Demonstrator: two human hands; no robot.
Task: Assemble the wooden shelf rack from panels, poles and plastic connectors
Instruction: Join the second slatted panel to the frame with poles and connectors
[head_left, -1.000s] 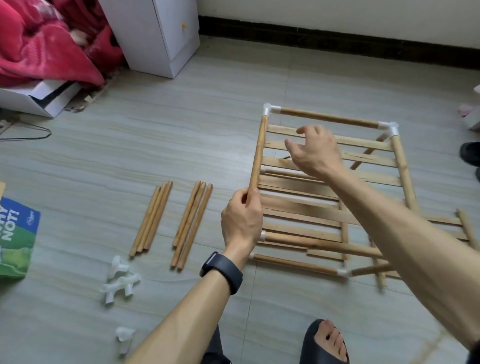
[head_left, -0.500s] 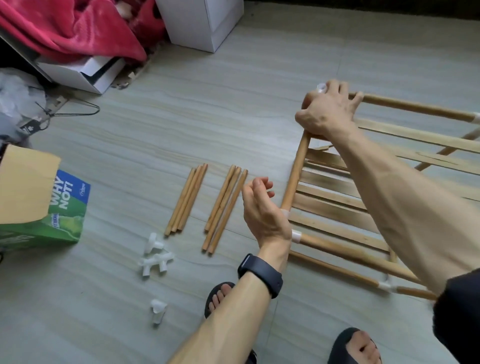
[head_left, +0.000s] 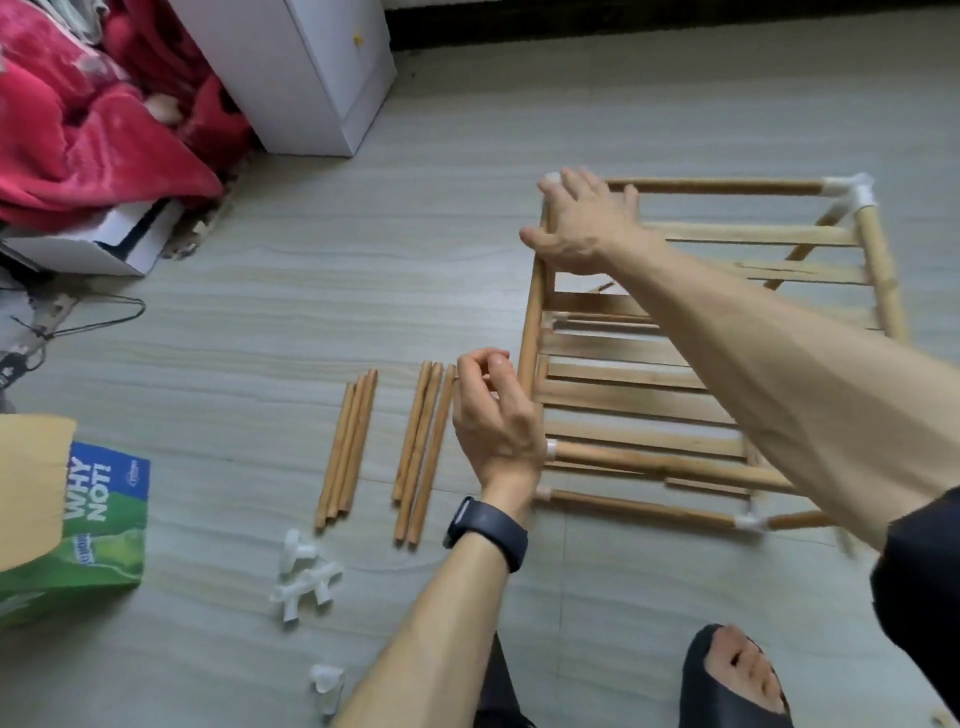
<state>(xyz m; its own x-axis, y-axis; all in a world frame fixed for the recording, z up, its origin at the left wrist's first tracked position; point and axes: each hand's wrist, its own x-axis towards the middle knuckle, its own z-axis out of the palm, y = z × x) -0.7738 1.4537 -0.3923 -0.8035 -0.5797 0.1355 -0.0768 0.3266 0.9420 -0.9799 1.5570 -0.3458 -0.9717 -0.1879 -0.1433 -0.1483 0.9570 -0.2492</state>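
Floor (head_left: 260, 322) of pale grey tile fills most of what I see, and the biggest thing on it is the half-built rack (head_left: 639, 400) at the right: slatted wooden panels between round poles, with white corner connectors (head_left: 852, 193) joining the poles. In the upper left a red blanket (head_left: 78, 130) spills over a white box (head_left: 98, 249), and a white cabinet (head_left: 311, 78) stands just beside them. A green carton (head_left: 98, 525) printed WHY NOT! sits at the left edge, well apart from the rack. At the bottom right I see a foot in a dark sandal (head_left: 727, 675). My right hand (head_left: 582, 228) lies on the rack's far left corner, its grip wide: fingers stretched out along the top pole, thumb out to the left of the side pole, not curled round either as far as I can tell. My left hand (head_left: 493, 421), a dark watch (head_left: 488, 525) on its wrist, hovers just left of that side pole, its grip closed up, fingers curled in to the thumb, and I see nothing held in it. Just beside it, two bundles of loose poles (head_left: 345, 447) lie side by side on the floor. By their near ends lies a small heap of loose connectors (head_left: 304, 577), and a single connector (head_left: 327, 680) lies alone, nearer to me.
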